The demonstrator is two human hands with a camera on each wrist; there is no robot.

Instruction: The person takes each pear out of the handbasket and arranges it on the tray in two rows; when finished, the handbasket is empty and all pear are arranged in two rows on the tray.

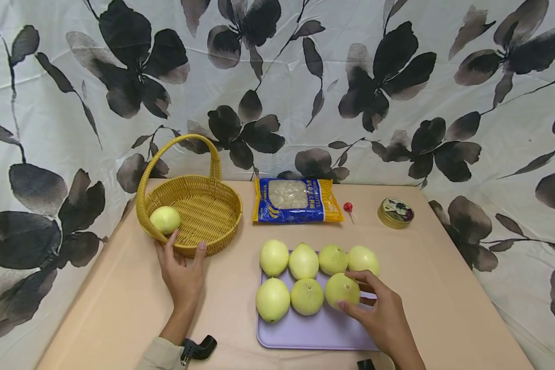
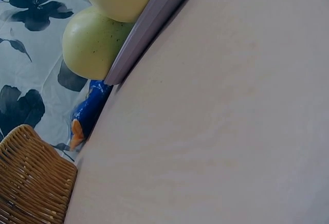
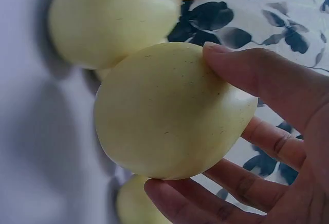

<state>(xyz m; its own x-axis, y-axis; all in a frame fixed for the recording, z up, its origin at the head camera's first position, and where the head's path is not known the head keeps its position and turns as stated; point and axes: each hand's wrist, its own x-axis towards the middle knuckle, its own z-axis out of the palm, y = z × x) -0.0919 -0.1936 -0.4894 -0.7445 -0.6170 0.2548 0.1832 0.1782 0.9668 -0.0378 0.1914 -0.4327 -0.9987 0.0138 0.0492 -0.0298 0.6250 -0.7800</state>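
My right hand (image 1: 379, 303) holds a round, pale yellow-green fruit (image 1: 342, 291) between thumb and fingers, at the right end of the tray's front row. In the right wrist view this fruit (image 3: 169, 116) has smooth skin with small dark marks and tapers at one end. Several similar fruits (image 1: 303, 261) stand in two rows on a lilac tray (image 1: 314, 336). My left hand (image 1: 182, 272) touches the front rim of a yellow woven basket (image 1: 208, 205), thumb and index finger spread. One fruit (image 1: 165, 220) sits inside the basket, at its left. The left wrist view shows no fingers.
Behind the tray lies a blue and yellow food packet (image 1: 289, 200). Right of it are a red lollipop (image 1: 348, 207) and a round gold tin (image 1: 395, 212). The basket's tall handle (image 1: 143, 180) arches over its left side. A floral cloth (image 1: 305, 77) hangs behind the table.
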